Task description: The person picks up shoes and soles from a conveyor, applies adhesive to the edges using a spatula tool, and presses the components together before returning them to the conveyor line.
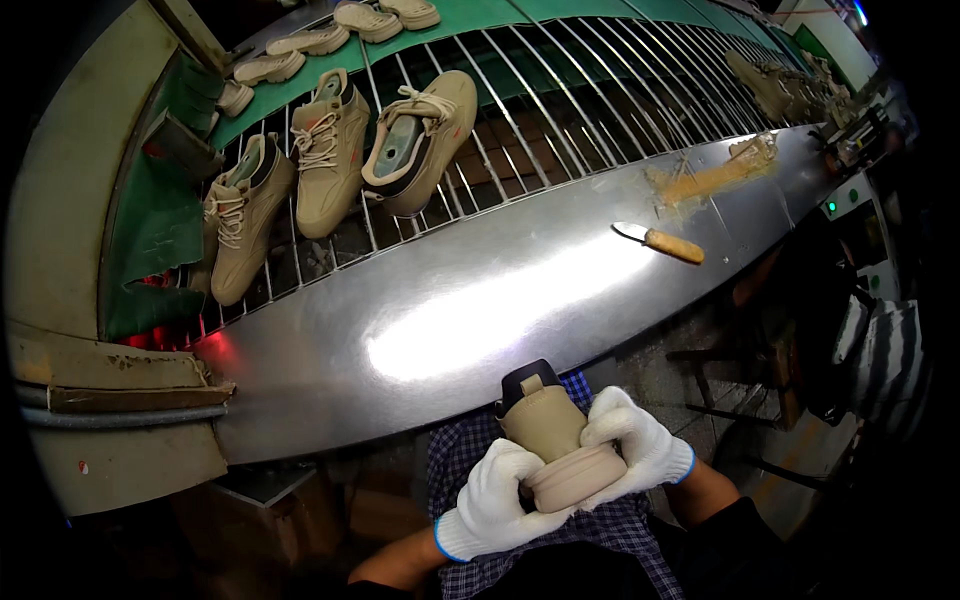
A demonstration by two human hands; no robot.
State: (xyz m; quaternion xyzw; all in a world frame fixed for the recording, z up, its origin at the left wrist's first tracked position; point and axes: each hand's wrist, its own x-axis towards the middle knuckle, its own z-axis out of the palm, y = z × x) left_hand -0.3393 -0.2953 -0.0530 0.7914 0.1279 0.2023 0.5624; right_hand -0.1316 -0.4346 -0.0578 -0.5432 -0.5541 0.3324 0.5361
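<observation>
A beige shoe (546, 418) with a dark collar and a heel pull tab is held heel side up in front of my body. Its thick pale sole (577, 478) sits against the heel end, nearest to me. My left hand (497, 500), in a white knit glove, is closed around the left side of the sole. On the other side my right hand (640, 443), gloved the same way, grips the sole and the shoe's edge, thumb bent against the upper. The toe of the shoe is hidden.
A metal table (470, 290) lies ahead, with a wooden-handled knife (672, 244) and a dried glue patch (715, 180) on it. Beyond, three laced beige shoes (330, 155) stand on a rack of metal rods (560, 110). Several loose soles (308, 41) lie on green sheeting (480, 14).
</observation>
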